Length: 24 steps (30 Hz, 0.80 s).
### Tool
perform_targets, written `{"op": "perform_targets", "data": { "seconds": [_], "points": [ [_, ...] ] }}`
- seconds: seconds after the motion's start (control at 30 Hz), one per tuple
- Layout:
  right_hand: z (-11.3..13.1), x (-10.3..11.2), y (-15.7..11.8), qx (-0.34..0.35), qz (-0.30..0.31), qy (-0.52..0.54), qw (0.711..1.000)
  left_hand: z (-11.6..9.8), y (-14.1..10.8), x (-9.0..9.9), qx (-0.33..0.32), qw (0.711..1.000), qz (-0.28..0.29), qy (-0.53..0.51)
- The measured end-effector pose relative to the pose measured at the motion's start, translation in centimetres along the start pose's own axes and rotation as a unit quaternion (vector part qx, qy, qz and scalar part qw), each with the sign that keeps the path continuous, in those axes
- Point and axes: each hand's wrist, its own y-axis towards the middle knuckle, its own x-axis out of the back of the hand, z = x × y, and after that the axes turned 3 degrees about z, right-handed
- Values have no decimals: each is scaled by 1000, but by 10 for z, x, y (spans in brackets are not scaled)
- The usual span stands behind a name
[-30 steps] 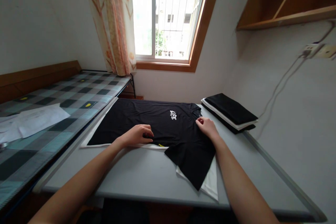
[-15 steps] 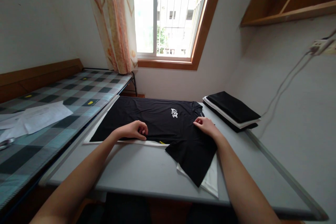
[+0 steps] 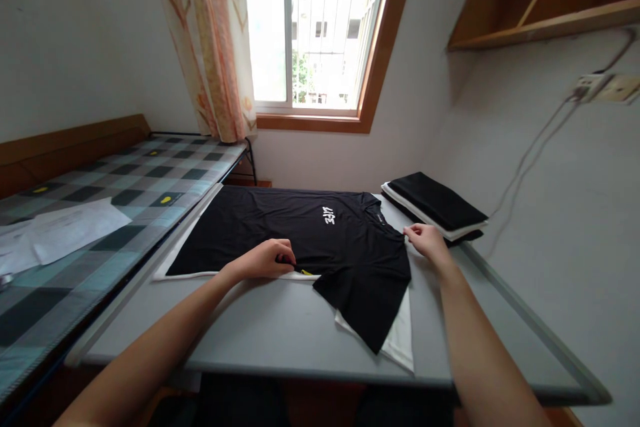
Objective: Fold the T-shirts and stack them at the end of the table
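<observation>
A black T-shirt [image 3: 280, 220] with white "LIFE" lettering lies spread on the table, its collar to the right and one sleeve toward me. Beneath it, a white garment [image 3: 400, 340] shows along the near side and under the sleeve. My left hand [image 3: 273, 258] is closed in a pinch on the shirt's near side edge, beside a small yellow tag [image 3: 307, 273]. With thumb and fingers together, my right hand [image 3: 425, 240] grips the shirt at the shoulder by the collar.
A stack of folded black and white clothes [image 3: 435, 203] sits at the table's back right. The grey table [image 3: 240, 327] meets a bed with a checked cover [image 3: 125, 193] on the left, where papers [image 3: 75, 230] lie. A wooden shelf [image 3: 540, 33] hangs on the right wall.
My right hand has moved right from the collar area to the shoulder edge, and the collar now shows fully. My left hand has shifted slightly right along the near edge and closed there.
</observation>
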Motion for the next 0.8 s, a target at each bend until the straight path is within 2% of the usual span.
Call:
{"op": "perform_targets", "data": {
  "seconds": [0.17,0.27,0.3,0.33,0.37,0.43,0.5,0.57,0.67,0.73,0.8],
  "points": [
    [-16,1,-15,-31,52,11,998,6,-6,15,35,999,25,18],
    [-10,-2,-18,-22,47,33,998,25,-26,37,114,992,9,55],
    [-8,-3,-18,-19,40,41,998,34,-37,46,151,985,-23,84],
    [-6,-4,-17,-21,34,49,998,44,-50,54,194,971,-57,127],
    [-4,-6,-16,-25,28,57,998,54,-64,62,250,944,-102,188],
    [-2,-9,-14,-30,11,73,997,71,-91,75,363,863,-174,306],
    [-2,-13,-11,-19,-9,91,996,81,-112,81,432,801,-204,359],
    [-2,-17,-10,-4,-30,110,993,84,-124,81,458,778,-214,373],
    [-1,-19,-11,-10,-49,139,989,80,-125,74,477,755,-230,387],
    [-1,-19,-12,-14,-43,142,989,75,-123,69,492,728,-248,408],
    [-1,-18,-13,10,-14,122,992,72,-124,68,500,704,-263,431]
  ]
}}
